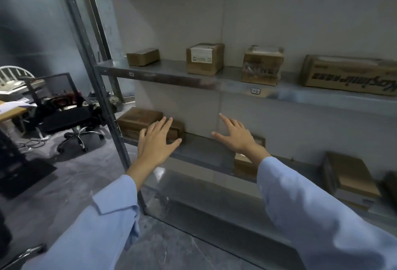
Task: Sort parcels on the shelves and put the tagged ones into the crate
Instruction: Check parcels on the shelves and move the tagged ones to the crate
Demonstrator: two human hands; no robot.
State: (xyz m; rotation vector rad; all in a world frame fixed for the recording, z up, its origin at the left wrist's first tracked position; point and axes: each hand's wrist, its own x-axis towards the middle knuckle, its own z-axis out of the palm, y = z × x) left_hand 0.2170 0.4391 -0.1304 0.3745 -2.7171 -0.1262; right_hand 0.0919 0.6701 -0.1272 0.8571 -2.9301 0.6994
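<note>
I see brown parcels on a grey metal shelf rack (163, 72). On the top shelf a small box (142, 56) sits at the left, then a labelled box (205, 58), a taped box (262, 65) and a long box (350, 74). On the lower shelf a flat box (139, 120) lies at the left, and a stack (349, 180) at the right.

Between the flat brown parcel (148, 122) at the lower shelf's (202, 151) left end and the small box (247, 160) under your right hand (236, 135), bare shelf gives you room to reach in. The steel upright (103, 98) blocks the left side. The upper shelf (214, 80) caps the opening from above.
</note>
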